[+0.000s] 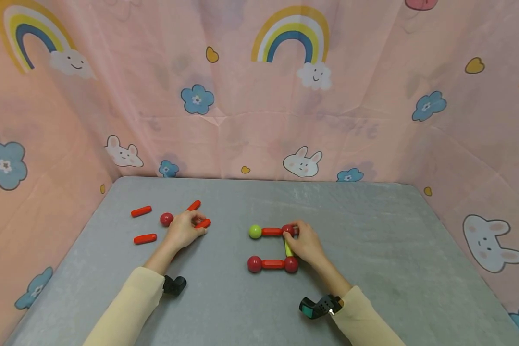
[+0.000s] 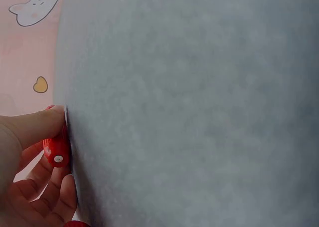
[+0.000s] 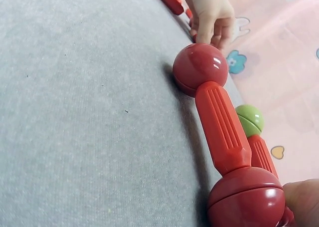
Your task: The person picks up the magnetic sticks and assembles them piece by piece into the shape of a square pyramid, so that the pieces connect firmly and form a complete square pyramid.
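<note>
On the grey table [image 1: 372, 250] lies a construction of sticks and balls: a green ball [image 1: 255, 231] joined by a red stick [image 1: 271, 231] to a red ball [image 1: 288, 229], a yellow-green stick [image 1: 288, 248] running down to a second red ball [image 1: 291, 265], and a red stick [image 1: 272, 264] to a third red ball [image 1: 254, 264]. My right hand [image 1: 304, 242] grips the upper right corner ball. My left hand [image 1: 183, 229] pinches a loose red stick [image 1: 203, 223], also visible as the red stick [image 2: 56, 149] between thumb and fingers in the left wrist view.
Loose red sticks [image 1: 141, 211] [image 1: 145, 238] [image 1: 193, 205] and a red ball [image 1: 166, 219] lie at the table's left. Pink patterned cloth walls [image 1: 259, 96] enclose the table on three sides. A black wrist camera [image 1: 320, 306] sits on my right forearm.
</note>
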Tool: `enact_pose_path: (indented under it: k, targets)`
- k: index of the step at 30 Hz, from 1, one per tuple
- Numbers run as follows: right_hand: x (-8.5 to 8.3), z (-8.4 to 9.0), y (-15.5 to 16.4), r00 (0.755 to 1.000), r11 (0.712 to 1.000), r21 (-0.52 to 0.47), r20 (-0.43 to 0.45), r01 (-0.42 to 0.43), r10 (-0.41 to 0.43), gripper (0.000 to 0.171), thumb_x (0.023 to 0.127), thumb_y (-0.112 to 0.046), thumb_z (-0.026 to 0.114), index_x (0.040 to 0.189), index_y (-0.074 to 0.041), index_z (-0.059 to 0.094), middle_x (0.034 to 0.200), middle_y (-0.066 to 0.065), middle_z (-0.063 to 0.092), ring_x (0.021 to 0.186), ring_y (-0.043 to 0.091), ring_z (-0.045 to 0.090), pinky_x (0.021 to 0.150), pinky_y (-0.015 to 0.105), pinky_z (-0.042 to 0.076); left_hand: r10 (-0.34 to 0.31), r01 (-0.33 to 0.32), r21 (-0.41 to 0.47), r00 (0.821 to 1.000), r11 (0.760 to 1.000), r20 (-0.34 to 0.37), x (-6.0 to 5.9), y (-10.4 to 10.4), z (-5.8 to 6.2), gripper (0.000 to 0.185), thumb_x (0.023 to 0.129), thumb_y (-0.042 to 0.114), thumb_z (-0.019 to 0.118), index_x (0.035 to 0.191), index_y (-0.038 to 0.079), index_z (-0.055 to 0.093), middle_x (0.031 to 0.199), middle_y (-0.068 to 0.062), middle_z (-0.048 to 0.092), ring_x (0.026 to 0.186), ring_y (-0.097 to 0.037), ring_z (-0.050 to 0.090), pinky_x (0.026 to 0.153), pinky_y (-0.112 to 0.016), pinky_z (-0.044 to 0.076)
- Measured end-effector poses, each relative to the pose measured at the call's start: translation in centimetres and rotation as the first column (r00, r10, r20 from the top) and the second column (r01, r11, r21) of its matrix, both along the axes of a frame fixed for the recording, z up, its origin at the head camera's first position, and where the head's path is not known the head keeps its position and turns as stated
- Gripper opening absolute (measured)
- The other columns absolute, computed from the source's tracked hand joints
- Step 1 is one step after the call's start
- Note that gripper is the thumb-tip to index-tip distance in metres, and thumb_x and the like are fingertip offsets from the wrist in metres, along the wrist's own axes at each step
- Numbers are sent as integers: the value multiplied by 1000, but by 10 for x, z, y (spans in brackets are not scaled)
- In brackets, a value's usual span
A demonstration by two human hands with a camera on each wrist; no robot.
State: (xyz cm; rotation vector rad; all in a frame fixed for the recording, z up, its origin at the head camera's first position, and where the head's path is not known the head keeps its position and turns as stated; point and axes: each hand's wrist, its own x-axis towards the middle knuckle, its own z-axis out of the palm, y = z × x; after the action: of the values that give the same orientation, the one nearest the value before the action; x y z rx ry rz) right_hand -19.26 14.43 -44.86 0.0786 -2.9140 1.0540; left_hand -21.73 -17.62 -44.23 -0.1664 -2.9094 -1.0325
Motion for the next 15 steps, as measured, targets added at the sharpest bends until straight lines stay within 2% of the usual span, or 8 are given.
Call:
enact_pose_path:
  k: [15]
  targets:
    - [0,-1,1,1000,1000,0,-6,-13,13,30,84,-20,63,107,0,59,90,15,57,79,24,52,70,41,43,-44,44,-36,999,998,-1,1,3,3,24,79,10,70,102,6,67,92,-11,64,84,-26,57,74,-42,47]
